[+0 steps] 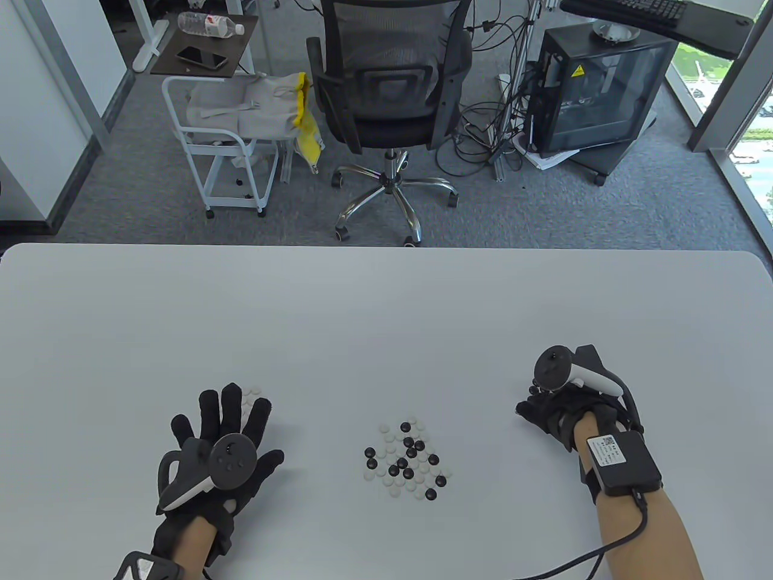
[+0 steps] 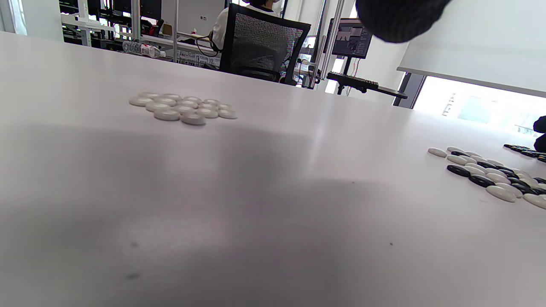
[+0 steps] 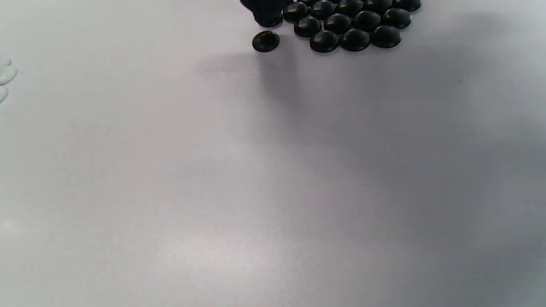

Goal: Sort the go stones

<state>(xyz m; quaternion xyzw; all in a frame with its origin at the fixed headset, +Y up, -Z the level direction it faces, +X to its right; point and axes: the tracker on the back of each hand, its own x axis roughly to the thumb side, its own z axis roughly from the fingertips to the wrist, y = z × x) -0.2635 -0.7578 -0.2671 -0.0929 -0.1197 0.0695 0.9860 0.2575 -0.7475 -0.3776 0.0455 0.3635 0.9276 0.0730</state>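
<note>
Now the sorting looks about half done; a mixed heap of black and white Go stones (image 1: pixel 403 460) lies in the middle of the tabletop (image 1: pixel 386 314), between the two hands; a small pile of white stones (image 2: pixel 182 107) sits on the left side, and a pile of black stones (image 3: pixel 347 23) sits on the right side.

The left hand (image 1: pixel 220 450) lies flat with its fingers spread wide apart, holding nothing, right by the white pile; the right hand (image 1: pixel 558 405) has its fingers curled down over the black pile, with a fingertip (image 3: pixel 266 13) touching the stones there; whether it pinches a stone cannot be told.

The step in hand seems to be putting a black stone down with its pile; the next move likely calls for a hand to reach back to the mixed heap and pinch one stone.

The stones are round and lie flat, so they point no way; the mixed heap has no clear long side.
</note>
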